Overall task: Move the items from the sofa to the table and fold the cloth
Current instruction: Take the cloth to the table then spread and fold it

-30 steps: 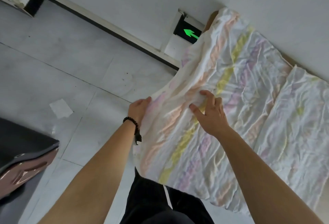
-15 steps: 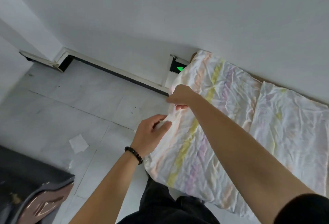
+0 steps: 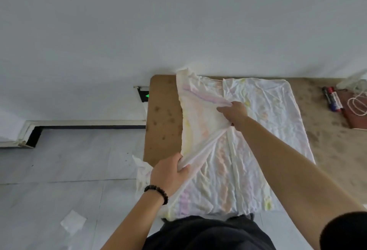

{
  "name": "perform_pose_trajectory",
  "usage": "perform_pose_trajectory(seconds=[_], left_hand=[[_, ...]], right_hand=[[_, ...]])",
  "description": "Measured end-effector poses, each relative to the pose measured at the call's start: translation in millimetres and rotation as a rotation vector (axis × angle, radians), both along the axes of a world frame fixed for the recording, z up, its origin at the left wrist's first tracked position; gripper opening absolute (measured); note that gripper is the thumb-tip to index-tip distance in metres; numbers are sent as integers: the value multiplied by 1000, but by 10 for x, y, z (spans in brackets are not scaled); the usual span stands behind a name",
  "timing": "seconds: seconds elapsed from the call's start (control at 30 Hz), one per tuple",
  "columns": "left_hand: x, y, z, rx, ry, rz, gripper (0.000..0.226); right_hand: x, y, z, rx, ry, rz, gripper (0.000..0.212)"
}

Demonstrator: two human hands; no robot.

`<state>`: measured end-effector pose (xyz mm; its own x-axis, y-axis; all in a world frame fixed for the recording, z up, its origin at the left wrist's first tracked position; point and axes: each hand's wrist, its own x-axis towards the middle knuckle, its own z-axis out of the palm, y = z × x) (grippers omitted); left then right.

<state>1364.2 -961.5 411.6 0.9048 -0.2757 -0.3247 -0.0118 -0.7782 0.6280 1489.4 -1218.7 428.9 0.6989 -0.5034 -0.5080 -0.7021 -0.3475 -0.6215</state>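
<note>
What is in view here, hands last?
cloth: one, white with pastel stripes, spread on the table, left part lifted
table: one, brown, by the wall
markers: two or three, dark with red and blue, table's far right
cord: one, white, right of the markers
arrow sign: one, green on black, low on the wall
paper scrap: one, white, on the floor
left hand: beaded bracelet, grips cloth's near edge
right hand: grips cloth's middle

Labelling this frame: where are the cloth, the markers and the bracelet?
cloth (image 3: pixel 266 114), head view, flat right half.
markers (image 3: pixel 335 99), head view, barrel middle.
bracelet (image 3: pixel 158 189), head view, beads on the wrist.
</note>
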Motion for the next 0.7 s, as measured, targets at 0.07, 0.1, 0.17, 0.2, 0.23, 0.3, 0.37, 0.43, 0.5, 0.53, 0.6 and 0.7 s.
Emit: perform_pose_trajectory(seconds=[0.07,0.1,0.17,0.2,0.23,0.3,0.37,0.43,0.5,0.53,0.6,0.7], left_hand=[[-72,-184,0,93,-10,-31,36],[-125,-268,1,156,-13,-43,37],[-265,-419,-11,274,-6,-46,37],[-345,-491,-29,313,-2,-23,37],[-425,-576,-43,339,2,17,36],[-583,-783,-77,362,30,123,32],[-771,-1076,-82,353,79,240,30],[-990,-1419,-55,294,89,328,27],[-1156,-1785,-16,257,54,333,22],[-1223,-1964,0,261,39,314,25],[-1368,-2267,13,295,-9,244,30],[-1604,-2615,62,294,-30,215,25]], right_hand=[[-92,-215,-35,-147,47,106,32],[-125,-312,-42,-171,77,131,36],[-154,-518,-105,-67,89,107,39],[-150,-632,-155,50,65,42,40],[-147,-739,-191,193,37,-40,38],[-161,-915,-198,442,12,-134,32],[-226,-1052,-257,556,82,-17,25],[-388,-1129,-388,547,194,177,33],[-532,-1148,-542,476,253,321,46],[-603,-1140,-611,437,267,379,56],[-732,-1093,-701,423,309,467,80],[-930,-1062,-722,408,447,672,81]])
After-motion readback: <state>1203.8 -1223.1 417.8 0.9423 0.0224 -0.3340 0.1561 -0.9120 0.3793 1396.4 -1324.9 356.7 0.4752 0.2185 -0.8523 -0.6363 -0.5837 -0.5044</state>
